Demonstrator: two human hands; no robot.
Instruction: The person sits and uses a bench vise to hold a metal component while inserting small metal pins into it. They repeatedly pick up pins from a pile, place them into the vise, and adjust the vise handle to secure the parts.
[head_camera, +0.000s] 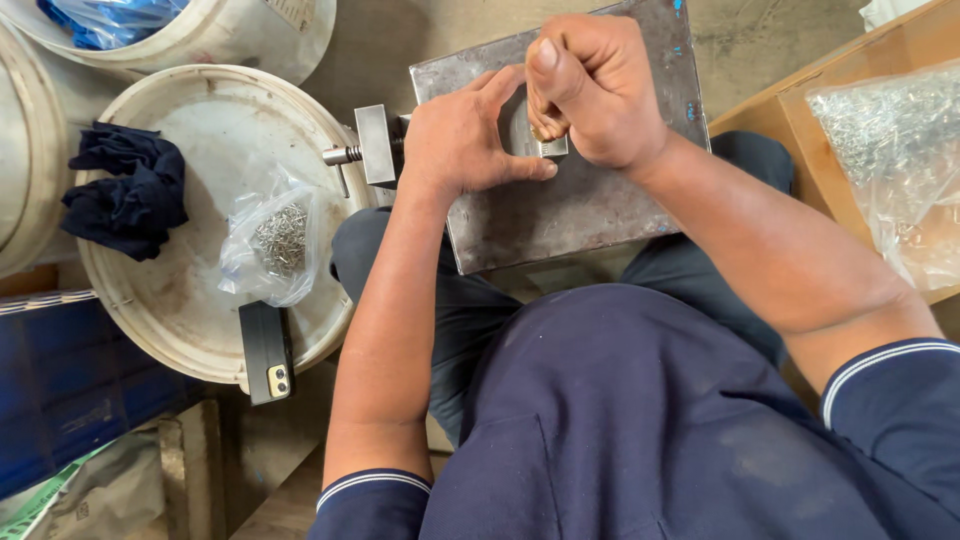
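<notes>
A person in a dark blue shirt sits with a flat grey steel block (570, 215) across the lap, its face scuffed and dull, its corners square. To the person's left stands a wide round white bucket lid (190, 300), stained and dusty, and behind it the rims of two more pale buckets (230, 40). At the right edge is a cardboard box (800, 130) holding a crinkled clear bag of small bright metal pieces (900, 150).

On the lid lie a crumpled dark blue cloth (125, 190), a small clear bag of thin steel pins (275, 240), and a black phone (265, 350) hanging partly over the rim. A square metal bracket with a short threaded rod (365, 148) juts from the block's left side, just beside the left wrist.

The left hand (465, 135) rests on the block, thumb and fingers curved open around a small silvery part (548, 148), touching its left side. The right hand (590, 85) is closed into a fist directly above, pinching a small brass-coloured piece (541, 130) down against that part. The knuckles hide most of both pieces.
</notes>
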